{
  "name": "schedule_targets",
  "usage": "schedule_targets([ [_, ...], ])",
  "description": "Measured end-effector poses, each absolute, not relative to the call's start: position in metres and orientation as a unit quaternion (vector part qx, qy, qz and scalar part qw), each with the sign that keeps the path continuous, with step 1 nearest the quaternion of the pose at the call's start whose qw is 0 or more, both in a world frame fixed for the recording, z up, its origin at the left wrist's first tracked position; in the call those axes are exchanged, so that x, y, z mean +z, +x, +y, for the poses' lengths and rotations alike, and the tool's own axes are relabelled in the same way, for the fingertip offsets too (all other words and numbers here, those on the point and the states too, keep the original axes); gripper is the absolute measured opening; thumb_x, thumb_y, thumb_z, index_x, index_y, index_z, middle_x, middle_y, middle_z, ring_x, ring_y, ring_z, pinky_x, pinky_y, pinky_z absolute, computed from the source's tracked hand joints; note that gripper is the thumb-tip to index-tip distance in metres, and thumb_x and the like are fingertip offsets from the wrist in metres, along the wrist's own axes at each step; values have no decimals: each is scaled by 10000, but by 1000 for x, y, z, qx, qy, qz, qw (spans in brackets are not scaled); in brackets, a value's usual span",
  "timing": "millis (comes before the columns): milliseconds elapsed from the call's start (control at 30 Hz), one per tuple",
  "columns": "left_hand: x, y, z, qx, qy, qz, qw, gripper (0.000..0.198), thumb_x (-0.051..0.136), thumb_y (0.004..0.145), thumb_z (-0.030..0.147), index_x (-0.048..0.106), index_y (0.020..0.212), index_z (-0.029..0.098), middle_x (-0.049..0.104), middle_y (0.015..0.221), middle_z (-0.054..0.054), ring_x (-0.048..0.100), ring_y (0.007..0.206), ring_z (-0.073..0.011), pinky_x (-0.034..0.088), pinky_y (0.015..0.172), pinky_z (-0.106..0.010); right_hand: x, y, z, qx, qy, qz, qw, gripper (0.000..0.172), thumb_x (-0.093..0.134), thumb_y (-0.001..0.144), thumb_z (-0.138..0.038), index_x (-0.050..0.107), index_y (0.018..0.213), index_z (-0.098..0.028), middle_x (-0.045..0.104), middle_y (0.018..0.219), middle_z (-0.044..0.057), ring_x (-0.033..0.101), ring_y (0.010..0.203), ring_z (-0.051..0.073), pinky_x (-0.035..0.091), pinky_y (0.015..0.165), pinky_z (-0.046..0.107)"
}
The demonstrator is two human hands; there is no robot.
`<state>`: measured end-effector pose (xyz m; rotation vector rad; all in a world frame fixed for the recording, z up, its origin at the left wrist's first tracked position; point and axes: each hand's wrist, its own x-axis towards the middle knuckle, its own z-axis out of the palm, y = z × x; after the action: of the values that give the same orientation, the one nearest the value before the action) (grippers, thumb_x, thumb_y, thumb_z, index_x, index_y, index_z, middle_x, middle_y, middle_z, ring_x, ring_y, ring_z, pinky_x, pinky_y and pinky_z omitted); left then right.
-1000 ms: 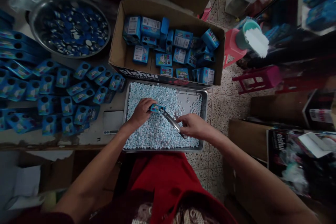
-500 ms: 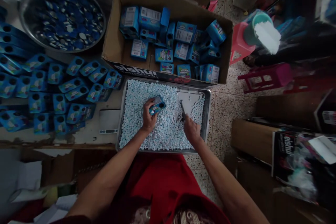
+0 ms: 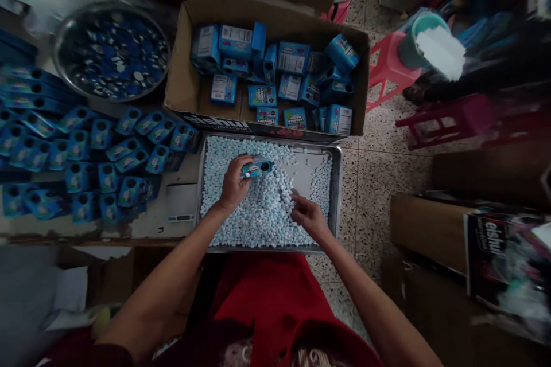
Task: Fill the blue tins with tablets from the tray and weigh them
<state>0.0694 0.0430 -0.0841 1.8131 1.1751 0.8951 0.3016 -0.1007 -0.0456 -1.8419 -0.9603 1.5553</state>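
A metal tray (image 3: pixel 336 195) filled with small white and pale-blue pellets (image 3: pixel 262 215) lies in front of me. Over the tray's upper middle, my left hand (image 3: pixel 232 184) is closed round a small blue carton (image 3: pixel 257 168) whose round hole faces right. My right hand (image 3: pixel 307 215) rests low on the pellets at the tray's right side, next to a bare patch of tray bottom. Its fingers are curled down into the pellets, and what they grip is hidden.
Behind the tray stands a cardboard box (image 3: pixel 186 87) with several closed blue cartons. Left of it are many open blue cartons (image 3: pixel 107 155) on a table and a metal bowl (image 3: pixel 112 51) of blue caps. Red and pink stools (image 3: pixel 387 66) and boxes (image 3: pixel 424 226) crowd the floor at right.
My right hand held a metal scoop at the carton's hole, then swung down to the pellets at the right; the scoop no longer shows. My left hand kept the carton, turning it slightly.
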Motion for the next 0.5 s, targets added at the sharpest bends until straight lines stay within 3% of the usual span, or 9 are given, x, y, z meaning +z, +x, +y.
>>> schedule_targets([
  [167,-71,44,49,317,745,447,380,298,618,885,190,583,1178,224,649,1281,-100,565,1310,-243,431,1153,-482,9,311,-79,589,-643,-435,224,497,571,724,-220,729,1182,-109,511,634,-61,450,573,98,370,588,231],
  [333,-61,38,45,302,757,441,375,424,520,796,54,594,1180,218,649,1295,-90,536,1343,-237,415,1174,-481,41,309,-39,560,-634,-526,95,498,567,714,-175,766,1167,-118,586,637,-35,483,585,106,356,585,237],
  [500,-64,29,43,281,770,425,383,458,513,767,42,619,1176,220,666,1260,-84,544,1315,-252,419,1163,-512,73,299,-11,526,-613,-589,-10,409,595,707,-161,805,1056,-132,599,589,-17,476,551,114,329,564,255],
])
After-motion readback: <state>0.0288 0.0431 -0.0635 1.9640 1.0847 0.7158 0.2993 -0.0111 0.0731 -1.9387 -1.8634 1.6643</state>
